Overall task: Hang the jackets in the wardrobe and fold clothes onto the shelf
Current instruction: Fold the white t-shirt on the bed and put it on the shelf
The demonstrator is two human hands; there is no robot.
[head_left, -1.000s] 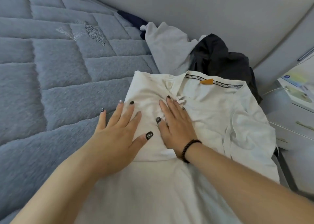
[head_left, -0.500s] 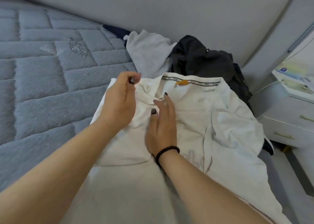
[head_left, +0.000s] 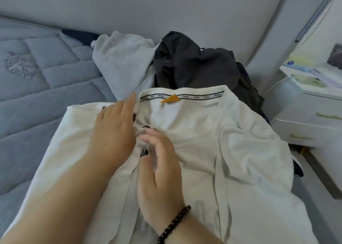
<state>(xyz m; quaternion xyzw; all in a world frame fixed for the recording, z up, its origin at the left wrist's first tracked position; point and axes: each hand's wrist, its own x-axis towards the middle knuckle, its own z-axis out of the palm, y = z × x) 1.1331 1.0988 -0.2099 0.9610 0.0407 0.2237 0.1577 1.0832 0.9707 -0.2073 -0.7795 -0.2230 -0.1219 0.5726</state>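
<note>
— Hands first: what is the left hand (head_left: 112, 125) doing?
— It is lying palm down on the white shirt (head_left: 194, 151), fingers straight and reaching toward the collar; it is pressing the cloth, not gripping it.
— And the right hand (head_left: 159, 171)?
— It is resting on the shirt's middle, just beside the left one, fingers loosely bent and blurred. I cannot tell whether it is pinching any fabric. A dark bead bracelet (head_left: 174, 223) is sitting on that wrist.
— Where is the shirt lying?
— It is spreading over the blue quilted bed (head_left: 37, 103), collar away from the person, an orange tag (head_left: 171, 98) showing inside the neck. A grey garment (head_left: 122, 62) and a dark jacket (head_left: 196, 64) are bunching just beyond the collar, against the headboard (head_left: 166, 8). A white nightstand (head_left: 311, 125) is standing to the right.
</note>
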